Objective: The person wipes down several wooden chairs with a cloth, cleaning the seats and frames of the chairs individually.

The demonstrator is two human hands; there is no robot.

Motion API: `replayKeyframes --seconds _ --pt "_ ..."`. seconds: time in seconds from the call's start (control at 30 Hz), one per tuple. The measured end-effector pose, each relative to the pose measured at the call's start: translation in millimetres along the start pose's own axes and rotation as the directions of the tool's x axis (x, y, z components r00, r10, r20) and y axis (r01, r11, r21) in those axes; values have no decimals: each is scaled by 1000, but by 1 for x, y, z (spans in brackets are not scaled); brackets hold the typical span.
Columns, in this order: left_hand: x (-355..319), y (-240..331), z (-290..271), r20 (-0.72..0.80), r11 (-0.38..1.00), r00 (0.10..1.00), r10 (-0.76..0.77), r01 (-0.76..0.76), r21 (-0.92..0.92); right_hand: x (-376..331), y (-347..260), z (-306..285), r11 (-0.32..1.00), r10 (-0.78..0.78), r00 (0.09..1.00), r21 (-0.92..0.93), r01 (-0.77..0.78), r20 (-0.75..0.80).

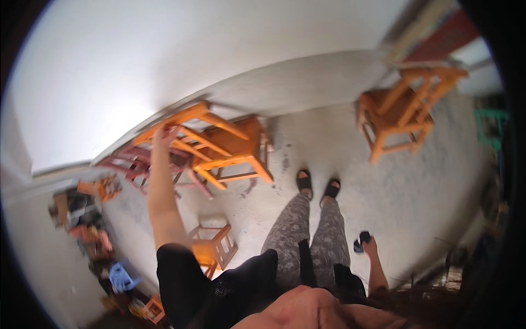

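With my left arm stretched out, my left hand [166, 135] is closed on the top of the back of an orange wooden chair [235, 143], which stands against the white wall. Right beside it, partly behind my forearm, is a reddish-brown wooden chair [131, 163]. Low at my right side, my right hand [371, 248] is closed round a small dark object [360, 241]; its kind is too blurred to make out.
Another wooden chair [392, 112] stands farther right by the wall. An orange chair [211, 249] is near my left elbow. Along the left side are a small chair [99, 188], mixed items and a blue plastic stool [123, 277]. A green frame [490, 123] stands at far right.
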State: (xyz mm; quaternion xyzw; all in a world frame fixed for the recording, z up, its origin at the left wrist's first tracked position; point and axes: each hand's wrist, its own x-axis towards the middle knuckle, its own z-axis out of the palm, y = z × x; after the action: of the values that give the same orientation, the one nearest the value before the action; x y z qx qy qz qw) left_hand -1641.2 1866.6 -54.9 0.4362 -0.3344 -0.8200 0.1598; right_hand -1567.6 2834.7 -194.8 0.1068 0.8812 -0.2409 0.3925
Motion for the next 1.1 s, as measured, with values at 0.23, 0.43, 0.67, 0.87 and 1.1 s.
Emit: replayKeyframes --seconds 0.23,0.43,0.67,0.87,1.1 --pt "-6 -84 44 -96 957 956 277 -265 119 -16 -36 -42 965 -240 945 -156 208 -224" --pt "-66 -185 46 58 911 998 -16 -10 412 22 -111 -102 723 40 786 561 403 -616" --pt "-152 -323 335 490 636 852 -186 -275 721 50 -134 -174 223 -65 796 769 599 -601" --pt "-206 -430 530 760 318 640 -115 -701 638 47 -87 -213 317 -68 927 873 370 -368" --pt "-145 -462 636 834 -158 467 295 -837 524 58 -33 -260 389 -214 930 847 362 -299"
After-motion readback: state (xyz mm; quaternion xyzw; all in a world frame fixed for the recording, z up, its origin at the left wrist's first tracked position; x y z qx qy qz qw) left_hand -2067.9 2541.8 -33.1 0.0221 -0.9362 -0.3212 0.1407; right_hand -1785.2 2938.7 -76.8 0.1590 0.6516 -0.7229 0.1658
